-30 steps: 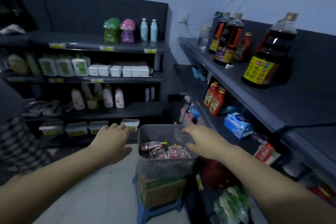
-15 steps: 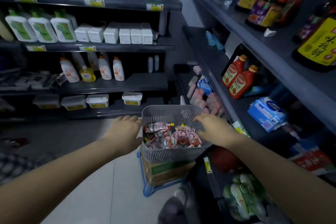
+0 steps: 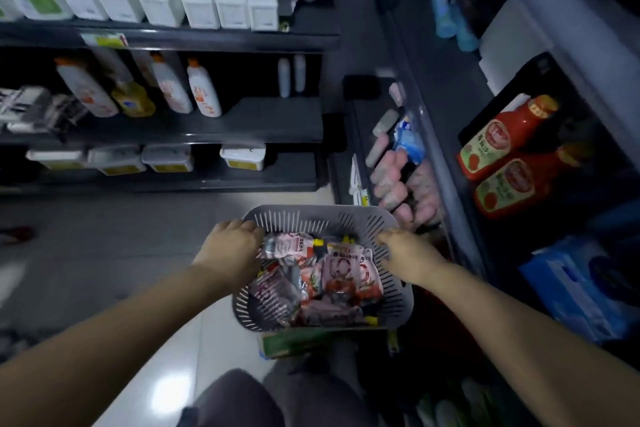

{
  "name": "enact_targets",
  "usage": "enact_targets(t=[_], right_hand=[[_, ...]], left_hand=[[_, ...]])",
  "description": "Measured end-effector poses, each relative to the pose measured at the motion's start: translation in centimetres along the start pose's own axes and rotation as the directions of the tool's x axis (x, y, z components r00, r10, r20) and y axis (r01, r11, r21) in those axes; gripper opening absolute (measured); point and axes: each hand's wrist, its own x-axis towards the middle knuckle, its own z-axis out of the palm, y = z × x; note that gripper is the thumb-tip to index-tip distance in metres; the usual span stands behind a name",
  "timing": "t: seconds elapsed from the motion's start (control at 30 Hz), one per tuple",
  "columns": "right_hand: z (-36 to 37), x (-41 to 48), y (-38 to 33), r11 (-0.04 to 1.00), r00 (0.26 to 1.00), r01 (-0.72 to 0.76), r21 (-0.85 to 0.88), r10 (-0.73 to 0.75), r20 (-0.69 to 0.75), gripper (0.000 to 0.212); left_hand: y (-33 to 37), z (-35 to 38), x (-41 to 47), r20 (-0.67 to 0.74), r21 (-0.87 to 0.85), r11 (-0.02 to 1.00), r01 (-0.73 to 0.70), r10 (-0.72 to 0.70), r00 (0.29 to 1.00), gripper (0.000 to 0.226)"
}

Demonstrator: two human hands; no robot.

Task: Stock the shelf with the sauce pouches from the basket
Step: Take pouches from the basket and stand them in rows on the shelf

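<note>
A grey slotted basket (image 3: 322, 218) stands low in the middle, on a green carton (image 3: 301, 340). Red, white and pink sauce pouches (image 3: 343, 270) lie piled inside it. My left hand (image 3: 230, 246) reaches over the basket's left rim, its fingertips on the top-left pouch. My right hand (image 3: 405, 253) comes over the right rim, its fingers bent down toward the pouches. Both hands' fingertips are hidden or blurred, so I cannot tell whether either grips anything. The dark shelf unit (image 3: 446, 163) runs along the right side.
Pink packets (image 3: 398, 184) fill the low right shelf just behind the basket. Two red ketchup bottles (image 3: 498, 142) lie one shelf up, and a blue pack (image 3: 581, 288) sits nearer. Across the aisle, white bottles (image 3: 204, 90) and tubs (image 3: 242, 156) line the left shelves. My knee (image 3: 235, 399) is below.
The view has tilted down onto the basket. My left hand moved from outside the basket's left wall to over its rim. My right hand slid from the rim toward the pouches.
</note>
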Motion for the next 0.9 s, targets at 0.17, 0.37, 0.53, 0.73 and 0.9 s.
enact_targets(t=[0.17, 0.37, 0.53, 0.73, 0.9], right_hand=[[2.7, 4.0, 1.1, 0.992, 0.987, -0.097, 0.078, 0.085, 0.138, 0.025], [8.4, 7.5, 1.6, 0.92, 0.939, -0.278, 0.277, 0.199, 0.28, 0.005], [13.2, 10.1, 1.9, 0.796, 0.887, -0.433, 0.424, 0.292, 0.357, 0.019], [17.7, 13.3, 2.4, 0.662, 0.863, -0.504, 0.555, 0.367, 0.347, 0.031], [19.5, 15.3, 2.0, 0.464, 0.759, -0.629, 0.624, 0.539, 0.365, 0.056]], left_hand=[[-0.6, 2.9, 3.9, 0.076, 0.012, 0.999, -0.045, 0.044, 0.996, 0.041], [-1.1, 7.8, 9.3, 0.235, -0.043, 0.999, -0.016, 0.026, 0.972, 0.058], [-1.4, 13.1, 12.8, 0.357, -0.105, 0.987, 0.117, -0.073, 0.931, 0.064], [-1.2, 18.6, 15.8, 0.411, -0.16, 0.958, 0.24, -0.156, 0.898, 0.068], [-0.2, 21.3, 17.2, 0.369, -0.145, 0.959, 0.243, -0.176, 0.913, 0.076]])
